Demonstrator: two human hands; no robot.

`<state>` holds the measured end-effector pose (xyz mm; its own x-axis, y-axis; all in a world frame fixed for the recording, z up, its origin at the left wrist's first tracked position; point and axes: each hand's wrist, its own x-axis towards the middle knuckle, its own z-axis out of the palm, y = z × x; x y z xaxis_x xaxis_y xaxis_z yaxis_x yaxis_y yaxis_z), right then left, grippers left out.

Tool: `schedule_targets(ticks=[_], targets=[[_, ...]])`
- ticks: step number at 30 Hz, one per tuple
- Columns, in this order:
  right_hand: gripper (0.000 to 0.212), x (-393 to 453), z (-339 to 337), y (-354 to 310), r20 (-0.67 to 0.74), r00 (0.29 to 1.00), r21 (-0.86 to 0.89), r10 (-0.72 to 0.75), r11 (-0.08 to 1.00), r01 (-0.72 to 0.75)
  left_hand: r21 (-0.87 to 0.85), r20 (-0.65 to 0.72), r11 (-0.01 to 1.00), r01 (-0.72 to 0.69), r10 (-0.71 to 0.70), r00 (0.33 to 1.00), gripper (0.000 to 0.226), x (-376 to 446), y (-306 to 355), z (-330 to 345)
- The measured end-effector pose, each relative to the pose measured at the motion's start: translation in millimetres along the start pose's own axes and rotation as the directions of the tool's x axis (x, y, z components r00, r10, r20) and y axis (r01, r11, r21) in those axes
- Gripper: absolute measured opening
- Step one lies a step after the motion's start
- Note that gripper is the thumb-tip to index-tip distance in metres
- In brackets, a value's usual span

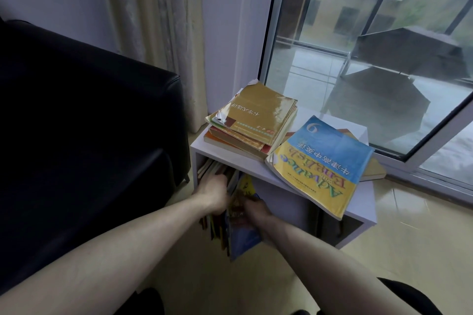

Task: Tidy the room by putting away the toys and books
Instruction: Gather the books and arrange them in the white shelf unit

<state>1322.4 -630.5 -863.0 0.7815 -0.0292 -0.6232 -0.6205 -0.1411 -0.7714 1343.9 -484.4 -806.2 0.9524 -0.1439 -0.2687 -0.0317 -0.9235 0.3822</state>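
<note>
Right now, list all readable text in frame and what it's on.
"Advance with English": blue and yellow textbook cover on the white shelf unit, printed upside down to the camera.
"9": same cover, in the blue band.
Chinese characters on that cover: visible, not reliably readable.
"4-5": mustard-yellow paperback topping the book stack; its Chinese title is too blurred.
Books held in the lower compartment: nothing readable.

A blue-and-yellow textbook (pixel 325 161) with rainbow-coloured lettering was seen at the right edge of a pale lavender shelf unit (pixel 230 155), an ochre-covered book (pixel 258 112) topped the stack at its left corner, and a black sofa (pixel 84 120) was pictured alongside.
</note>
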Motion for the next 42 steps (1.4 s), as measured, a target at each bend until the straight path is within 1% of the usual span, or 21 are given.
schedule_targets(ticks=[2, 4, 7, 9, 11, 13, 14, 16, 17, 21, 23, 25, 28, 31, 34, 36, 39, 42], targets=[[0.038, -2.0, 2.2, -7.3, 0.038, 0.999, 0.070, 0.020, 0.997, -0.023, -0.036, -0.007, 0.999, -0.009, 0.009, 1.000, 0.018, 0.2, -1.2, 1.2], [0.037, -2.9, 6.7, -11.3, 0.063, 0.998, 0.043, 0.023, 0.999, -0.026, -0.051, -0.010, 0.998, -0.021, 0.021, 1.000, 0.015, 0.1, -3.0, 2.5], [0.029, 5.0, 15.6, -13.0, -0.006, 1.000, 0.012, 0.020, 1.000, -0.020, -0.043, -0.028, 0.998, -0.043, 0.042, 0.999, 0.009, 0.4, -8.4, 3.3], [0.026, 11.7, 14.5, -12.7, -0.049, 0.999, -0.045, 0.023, 0.999, -0.025, -0.029, -0.038, 0.997, -0.067, 0.066, 0.997, 0.005, -0.3, -8.6, 4.0], [0.024, 16.5, 12.5, -13.6, -0.058, 0.998, -0.140, -0.004, 0.990, -0.004, -0.016, -0.045, 0.996, -0.087, 0.086, 0.995, 0.004, -0.8, -8.0, 4.6], [0.026, 21.3, 11.0, -11.8, -0.062, 0.997, -0.240, -0.048, 0.970, 0.032, -0.001, -0.050, 0.994, -0.105, 0.105, 0.993, 0.010, -2.0, -6.1, 6.8], [0.028, 24.9, 10.3, -10.4, -0.064, 0.994, -0.318, -0.084, 0.946, 0.060, 0.010, -0.053, 0.994, -0.112, 0.112, 0.992, 0.013, -3.0, -4.9, 8.0], [0.027, 25.4, 10.1, -11.0, -0.085, 0.984, -0.498, -0.157, 0.862, 0.094, 0.011, -0.073, 0.992, -0.125, 0.126, 0.989, 0.015, -4.5, -2.7, 8.7], [0.025, 23.4, 9.4, -12.2, -0.108, 0.977, -0.540, -0.185, 0.836, 0.099, -0.008, -0.089, 0.991, -0.133, 0.132, 0.987, 0.015, -5.2, -1.2, 7.1], [0.026, 7.7, -0.6, -19.6, -0.209, 0.930, -0.554, -0.301, 0.820, 0.141, -0.090, -0.200, 0.987, -0.132, 0.111, 0.973, 0.005, -4.9, 2.3, -5.5], [0.022, -4.3, -6.3, -21.9, -0.229, 0.900, -0.585, -0.371, 0.791, 0.178, -0.122, -0.239, 0.984, -0.133, 0.101, 0.966, 0.007, -7.6, 3.7, -6.4], [0.018, -14.3, -9.4, -20.5, -0.234, 0.871, -0.588, -0.431, 0.776, 0.226, -0.151, -0.262, 0.976, -0.155, 0.112, 0.959, 0.007, -10.9, 6.5, -4.8], [0.018, -24.6, -11.7, -17.3, -0.255, 0.820, -0.578, -0.513, 0.760, 0.297, -0.154, -0.294, 0.974, -0.164, 0.113, 0.949, 0.009, -14.1, 11.7, -4.0], [0.018, -26.2, -12.3, -14.9, -0.284, 0.784, -0.570, -0.552, 0.755, 0.325, -0.142, -0.303, 0.979, -0.147, 0.098, 0.948, 0.008, -17.2, 13.3, -2.2], [0.017, -22.4, -14.7, -13.7, -0.315, 0.804, -0.572, -0.504, 0.777, 0.263, -0.093, -0.230, 0.990, -0.104, 0.080, 0.970, 0.005, -19.2, 10.2, 1.2], [0.018, -18.2, -17.0, -14.7, -0.302, 0.820, -0.573, -0.486, 0.780, 0.251, -0.070, -0.193, 0.994, -0.083, 0.068, 0.979, 0.006, -17.6, 6.8, 1.5], [0.019, -13.2, -16.3, -19.8, -0.244, 0.855, -0.529, -0.457, 0.802, 0.278, -0.059, -0.161, 0.997, -0.046, 0.036, 0.986, 0.007, -15.2, 3.7, -1.1], [0.024, -1.2, -9.1, -19.6, -0.137, 0.910, -0.469, -0.391, 0.835, 0.288, -0.029, -0.127, 0.999, -0.026, 0.022, 0.992, 0.013, -14.7, 1.6, -1.5]])
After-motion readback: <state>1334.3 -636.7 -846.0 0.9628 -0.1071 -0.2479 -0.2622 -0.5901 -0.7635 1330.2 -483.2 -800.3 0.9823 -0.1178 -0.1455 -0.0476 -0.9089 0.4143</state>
